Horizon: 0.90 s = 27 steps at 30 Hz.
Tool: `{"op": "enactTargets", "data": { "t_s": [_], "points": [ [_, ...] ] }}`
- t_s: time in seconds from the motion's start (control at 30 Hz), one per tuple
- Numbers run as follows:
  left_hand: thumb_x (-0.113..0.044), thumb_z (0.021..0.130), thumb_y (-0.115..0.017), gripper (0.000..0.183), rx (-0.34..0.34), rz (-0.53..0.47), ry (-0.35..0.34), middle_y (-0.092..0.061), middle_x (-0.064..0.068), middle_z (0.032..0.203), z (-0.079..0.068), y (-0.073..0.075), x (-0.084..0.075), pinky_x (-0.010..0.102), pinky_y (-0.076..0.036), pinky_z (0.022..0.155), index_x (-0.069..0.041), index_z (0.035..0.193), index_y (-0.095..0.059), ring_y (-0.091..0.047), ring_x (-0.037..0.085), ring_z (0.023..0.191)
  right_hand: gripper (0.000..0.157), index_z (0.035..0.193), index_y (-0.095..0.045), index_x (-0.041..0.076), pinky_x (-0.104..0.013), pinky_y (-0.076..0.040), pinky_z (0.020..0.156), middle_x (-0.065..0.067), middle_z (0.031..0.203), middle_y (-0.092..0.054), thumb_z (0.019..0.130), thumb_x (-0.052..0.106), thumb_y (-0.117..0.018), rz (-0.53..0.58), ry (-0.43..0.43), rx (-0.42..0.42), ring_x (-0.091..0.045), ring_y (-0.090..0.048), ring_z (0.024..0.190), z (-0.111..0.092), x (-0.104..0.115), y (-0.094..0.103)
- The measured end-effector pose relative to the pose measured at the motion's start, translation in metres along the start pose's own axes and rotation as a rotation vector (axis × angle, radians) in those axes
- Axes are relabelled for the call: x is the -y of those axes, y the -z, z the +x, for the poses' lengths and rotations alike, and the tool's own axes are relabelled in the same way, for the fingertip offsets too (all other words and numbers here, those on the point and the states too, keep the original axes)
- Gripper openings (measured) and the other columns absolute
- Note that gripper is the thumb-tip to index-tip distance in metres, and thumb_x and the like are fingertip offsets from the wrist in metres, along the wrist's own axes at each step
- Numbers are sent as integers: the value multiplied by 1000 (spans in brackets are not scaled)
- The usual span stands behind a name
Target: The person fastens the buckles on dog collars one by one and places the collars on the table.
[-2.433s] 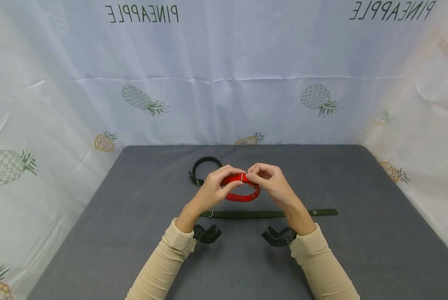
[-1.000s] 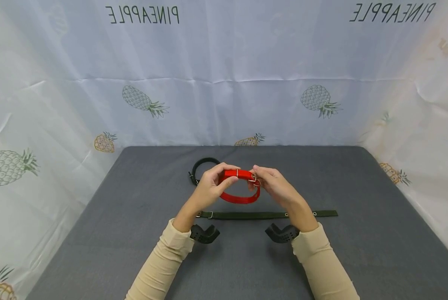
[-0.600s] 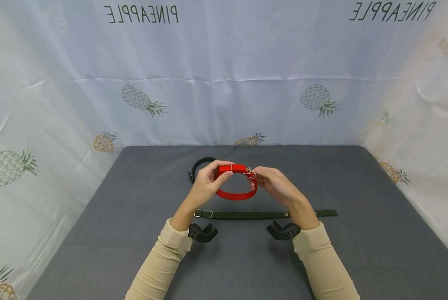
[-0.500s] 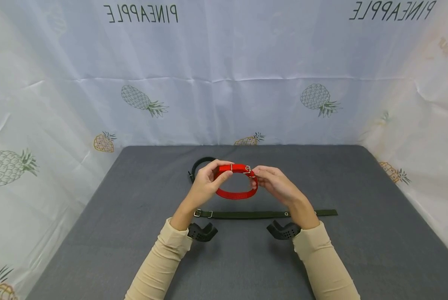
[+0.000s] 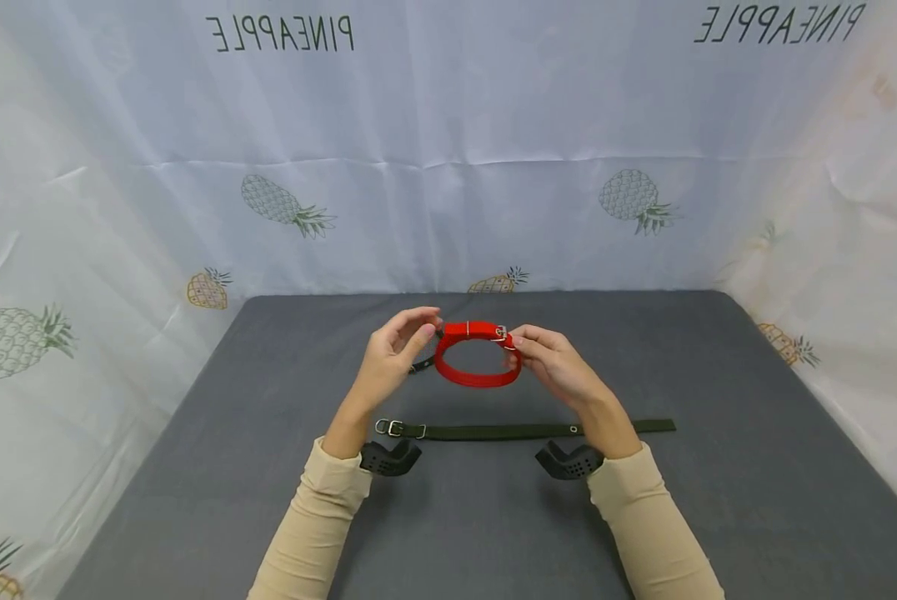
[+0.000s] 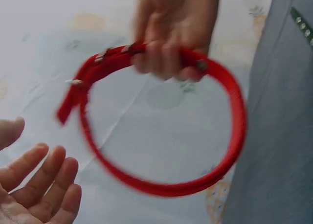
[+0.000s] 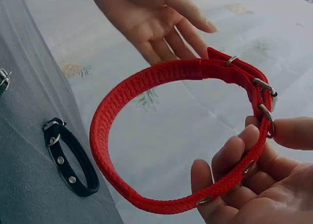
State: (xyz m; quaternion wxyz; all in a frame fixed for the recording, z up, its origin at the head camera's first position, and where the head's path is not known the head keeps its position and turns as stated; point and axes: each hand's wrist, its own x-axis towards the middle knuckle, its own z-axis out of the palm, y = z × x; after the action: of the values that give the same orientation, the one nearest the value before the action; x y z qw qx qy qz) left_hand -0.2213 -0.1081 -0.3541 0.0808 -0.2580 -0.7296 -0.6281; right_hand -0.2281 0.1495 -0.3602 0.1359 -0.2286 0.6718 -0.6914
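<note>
Right hand (image 5: 561,367) pinches the red collar (image 5: 478,380) above a grey-covered table (image 5: 486,517), left hand (image 5: 390,360) spread just beside it. White pineapple-print curtain (image 5: 448,100) behind. Collar's a closed loop, ribbed inside, with a silver buckle (image 5: 501,332).

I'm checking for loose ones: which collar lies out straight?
The green collar, stretched out along the table; the red collar and black collar both form loops.

Grey tabletop (image 5: 463,533), rear edge meeting the pineapple-print sheet (image 5: 433,225). On it: green strap (image 5: 493,432), laid straight, left to right, buckle at left end, eyelets toward right; black collar (image 7: 66,169), closed in a loop, beyond the strap, largely hidden in head view.
</note>
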Motion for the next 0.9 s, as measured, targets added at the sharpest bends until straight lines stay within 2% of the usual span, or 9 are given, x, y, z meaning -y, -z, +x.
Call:
{"op": "enactTargets", "data": {
  "t_s": [0.13,0.27,0.37,0.43,0.53,0.77,0.9],
  "points": [
    [-6,97,-54,31,-85,-26,-49,-65,2,110,-1,13,-4,14,-49,99,8,125,-55,-61,-2,104,17,96,-58,11,-22,-48,81,4,82,-56,103,17,-44,-34,-17,-47,-12,-53,79,1,1,2],
    [-2,97,-53,29,-133,-30,-96,-66,-16,101,-2,22,-9,13,-50,95,11,122,-57,-63,-1,100,15,97,-58,12,-24,-46,82,5,84,-56,103,16,-45,-103,-47,-95,-13,-52,82,6,3,6],
    [0,97,-52,28,-150,-35,-120,-66,-19,99,-3,25,-10,13,-51,92,14,120,-57,-63,-3,97,15,101,-58,7,-30,-44,85,7,83,-57,102,16,-46,-190,-60,-125,-14,-51,84,12,2,11],
    [0,97,-52,27,-152,-33,-121,-67,-20,99,-4,27,-10,13,-51,92,14,119,-57,-63,-4,97,20,105,-58,0,-33,-42,85,8,83,-58,102,17,-47,-255,-69,-145,-15,-51,84,18,0,14],
    [0,96,-52,26,-155,-31,-123,-66,-20,98,-4,28,-9,13,-52,90,15,117,-58,-63,-4,96,28,112,-55,-8,-32,-42,82,4,86,-59,102,17,-48,-340,-98,-173,-18,-51,86,25,-5,18],
    [1,96,-53,24,-165,-41,-141,-67,-20,97,-2,31,-8,15,-53,89,17,114,-58,-64,-3,94,28,114,-58,-7,-28,-45,77,-20,101,-61,102,16,-47,-441,-130,-204,-25,-54,87,39,-14,23],
    [1,96,-53,23,-167,-48,-131,-67,-19,96,-2,32,-8,15,-53,89,16,113,-58,-64,-3,93,27,114,-58,-7,-25,-45,73,-29,110,-60,102,15,-47,-488,-130,-203,-30,-56,89,44,-19,24]
  ]
}}
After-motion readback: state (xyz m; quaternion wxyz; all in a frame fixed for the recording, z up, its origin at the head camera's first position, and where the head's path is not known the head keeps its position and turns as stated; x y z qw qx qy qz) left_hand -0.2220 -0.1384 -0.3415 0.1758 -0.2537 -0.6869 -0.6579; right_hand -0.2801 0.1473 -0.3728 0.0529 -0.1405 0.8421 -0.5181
